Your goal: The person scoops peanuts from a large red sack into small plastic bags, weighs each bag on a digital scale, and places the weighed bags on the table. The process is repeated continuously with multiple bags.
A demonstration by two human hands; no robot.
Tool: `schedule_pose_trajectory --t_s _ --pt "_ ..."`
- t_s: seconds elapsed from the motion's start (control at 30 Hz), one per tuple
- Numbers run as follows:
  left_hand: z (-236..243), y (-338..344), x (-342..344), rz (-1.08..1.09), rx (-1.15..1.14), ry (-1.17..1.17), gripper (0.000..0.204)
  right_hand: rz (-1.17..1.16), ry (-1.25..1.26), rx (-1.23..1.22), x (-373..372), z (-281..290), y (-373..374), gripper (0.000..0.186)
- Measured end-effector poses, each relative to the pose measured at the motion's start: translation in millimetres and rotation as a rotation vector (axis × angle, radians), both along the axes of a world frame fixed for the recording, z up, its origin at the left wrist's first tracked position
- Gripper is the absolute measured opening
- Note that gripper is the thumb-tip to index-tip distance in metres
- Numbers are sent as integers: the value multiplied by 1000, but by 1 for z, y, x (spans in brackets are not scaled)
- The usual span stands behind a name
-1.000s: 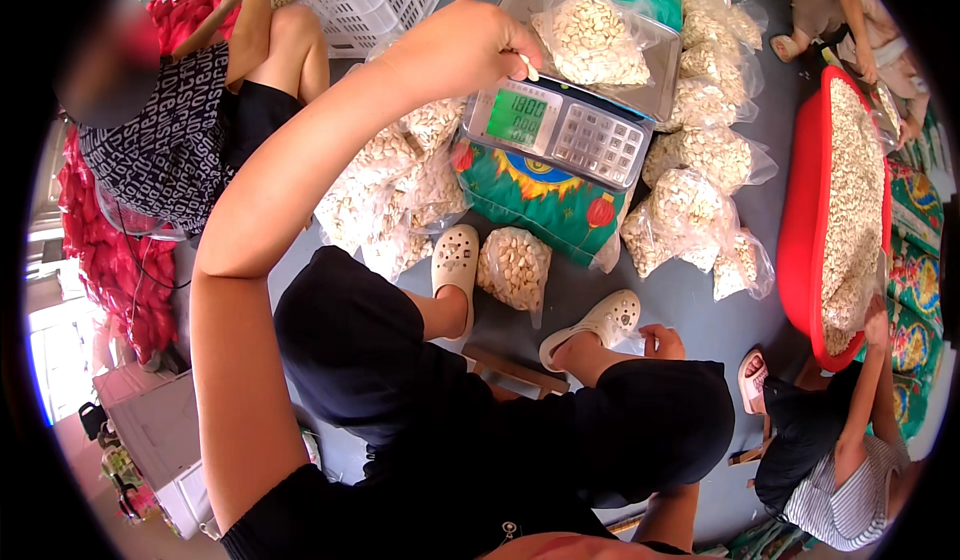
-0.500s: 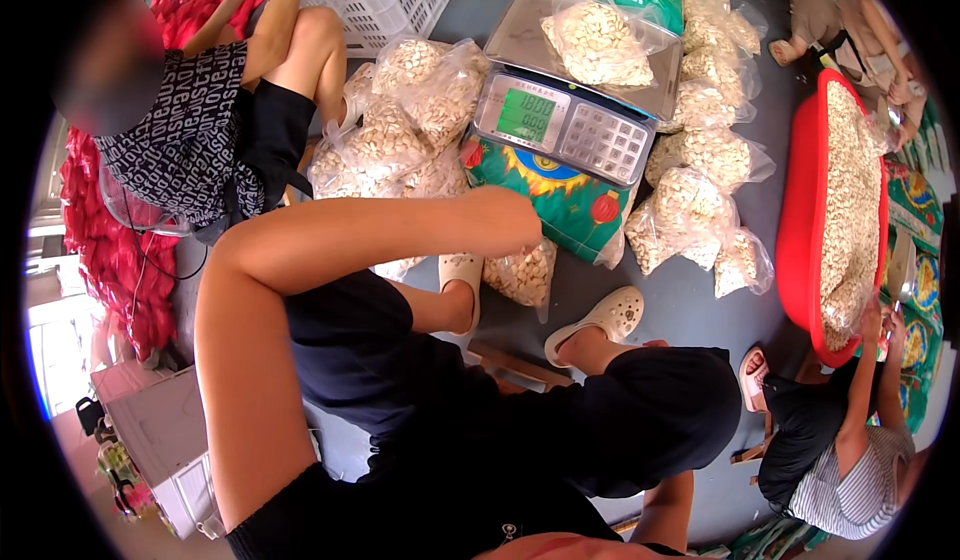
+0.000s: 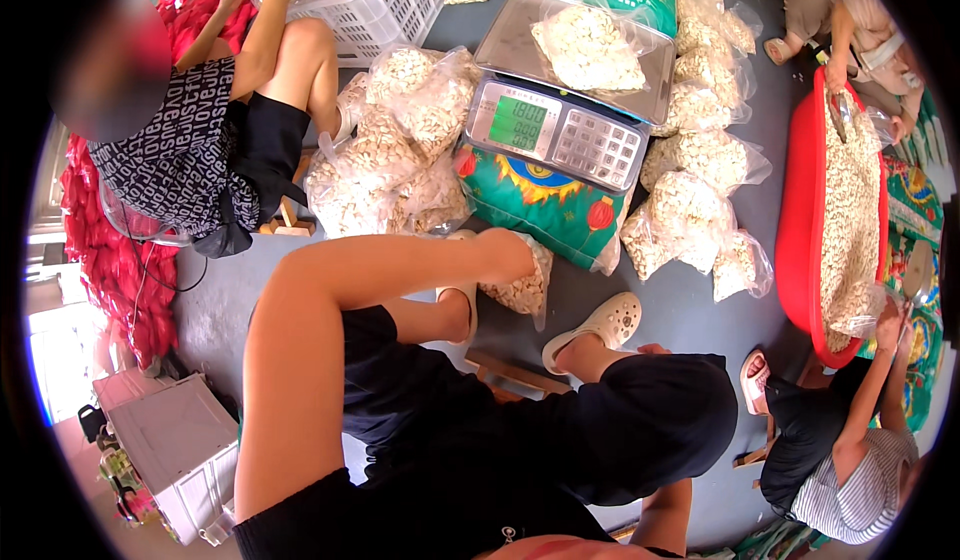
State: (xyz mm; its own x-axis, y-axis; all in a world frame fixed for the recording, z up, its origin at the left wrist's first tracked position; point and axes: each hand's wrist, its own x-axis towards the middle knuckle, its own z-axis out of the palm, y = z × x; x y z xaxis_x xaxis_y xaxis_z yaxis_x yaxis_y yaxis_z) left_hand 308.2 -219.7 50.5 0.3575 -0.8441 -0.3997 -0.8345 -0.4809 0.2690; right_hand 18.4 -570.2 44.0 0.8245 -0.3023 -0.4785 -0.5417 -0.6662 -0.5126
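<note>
My left hand reaches across to a clear bag of pale flat pieces on the floor between my feet. It is right at the bag's top; its fingers point down and are hidden, so their grip does not show. Only some fingers of my right hand show beyond my right knee, and what they do is hidden. Beyond the left hand, a digital scale rests on a green printed sack. A filled clear bag lies on its metal pan.
Filled bags are heaped left and right of the scale. A long red tub of loose pieces stands right, with two people working at it. Another person sits at left near a white crate. My clogs flank a wooden stool.
My left hand has come down and nearer, to the bag between my feet, and my elbow has swung rightward. At the tub's far end, a scoop now shows among the pieces.
</note>
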Motion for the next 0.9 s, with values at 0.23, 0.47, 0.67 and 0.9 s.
schedule_pose_trajectory --t_s 0.23,0.47,0.67,0.9 --pt "117 19 110 99 -139 -258 19 -3 18 27 6 -17 -4 14" --pt "199 2 210 490 -603 -571 29 35 29 56 25 -47 -10 15" --pt "203 -47 236 704 -199 -115 42 41 24 60 38 -62 -17 16" --pt "178 -111 252 644 -86 -284 68 86 67 169 40 -63 -25 26"
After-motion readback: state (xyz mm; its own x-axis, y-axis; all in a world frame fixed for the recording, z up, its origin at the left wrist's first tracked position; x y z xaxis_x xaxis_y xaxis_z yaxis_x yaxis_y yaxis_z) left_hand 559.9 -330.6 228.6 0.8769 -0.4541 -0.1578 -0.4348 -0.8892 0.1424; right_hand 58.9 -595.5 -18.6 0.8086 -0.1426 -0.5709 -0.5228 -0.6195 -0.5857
